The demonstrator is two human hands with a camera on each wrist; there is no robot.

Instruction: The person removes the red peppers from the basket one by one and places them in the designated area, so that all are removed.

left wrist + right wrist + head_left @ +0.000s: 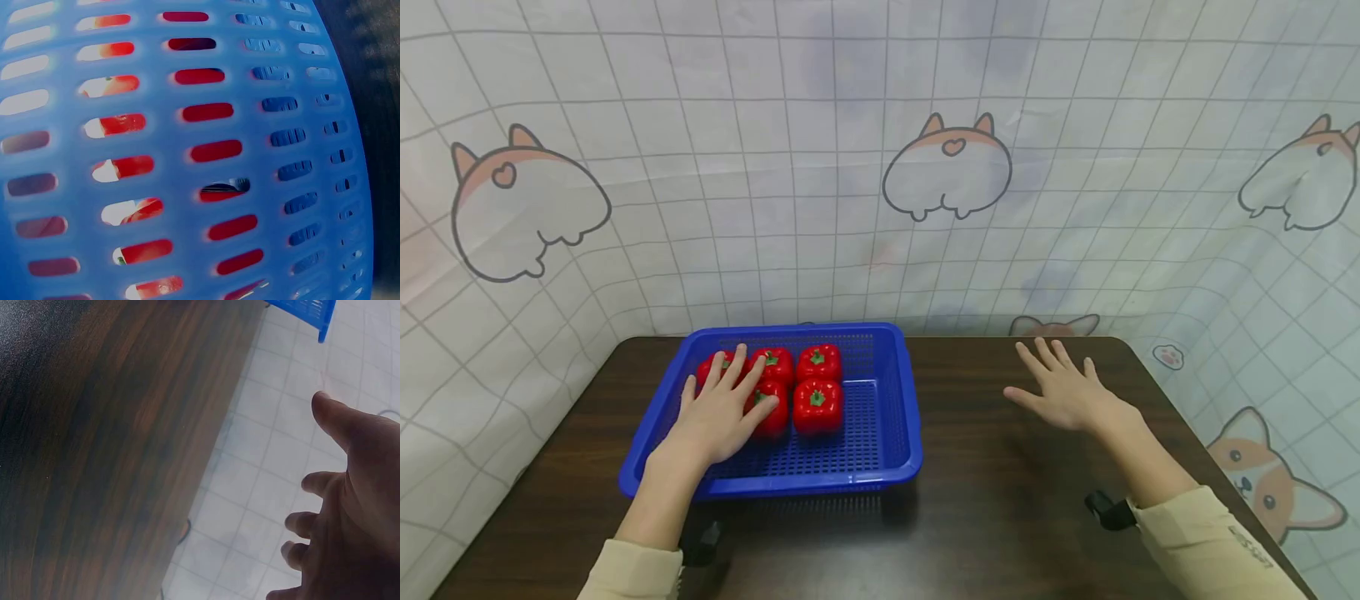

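My left hand (718,417) hovers over the left part of a blue plastic basket (898,400), its fingers spread and holding nothing. Beneath and beside it sit several red bell peppers (817,407) with green stems, grouped in the basket's left and middle; the hand partly covers some of them. The left wrist view is filled by the basket's slotted side (187,175), red showing through the slots. On the right, my right hand (1067,393) is held above the table with fingers spread, touching nothing. In the right wrist view that hand (350,500) appears side-on, thumb apart from the fingers.
The dark wooden table (985,517) carries the basket on its left half, near the back edge. A white gridded cloth (820,250) with dog drawings hangs behind and around the table. Black wrist devices (1108,510) are strapped under both forearms.
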